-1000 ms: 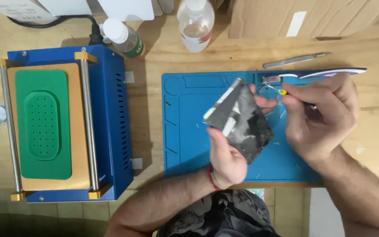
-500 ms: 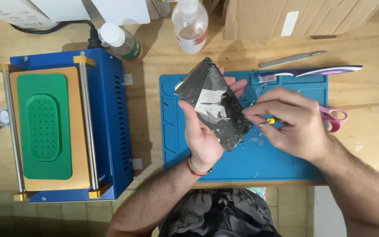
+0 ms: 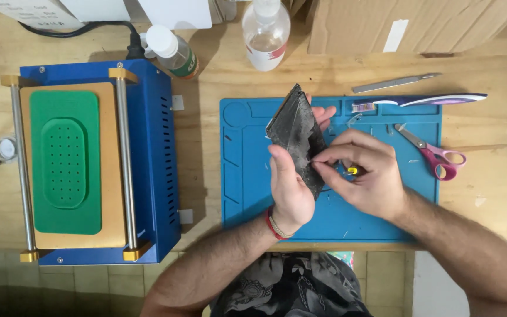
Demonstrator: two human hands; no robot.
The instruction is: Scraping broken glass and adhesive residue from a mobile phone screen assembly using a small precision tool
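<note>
- While the left hand (image 3: 289, 188) wraps its fingers and thumb around a flat, dark phone panel (image 3: 298, 136), the panel stands tilted on edge above the blue silicone work mat (image 3: 247, 176), its surface dull, scuffed and cracked-looking.
- The right hand (image 3: 364, 173) is closed in a pinch at the panel's lower right edge, fingertips touching the glass; a small tool with a yellow tip (image 3: 352, 170) shows between its curled fingers, though its full shape is hidden.
- The mat is rectangular with moulded compartments along its top rim and lies on a pale wooden table (image 3: 218, 82); small light scraps dot its surface.
- Pink-handled scissors (image 3: 435, 154) lie on the mat's right part, blades pointing up-left, near the right hand but apart from it.
- Along the mat's top edge rests a toothbrush (image 3: 423, 100) with a white and purple handle, and just above it on the wood a slim grey metal tool (image 3: 395, 83).
- To the left sits a boxy blue metal machine (image 3: 158, 152) with a green perforated rubber pad (image 3: 66, 158) on a tan plate between two steel rails.
- A clear plastic bottle (image 3: 265, 34) and a smaller white-capped bottle (image 3: 172, 51) stand at the table's far edge, beside a brown cardboard box (image 3: 406, 17).
</note>
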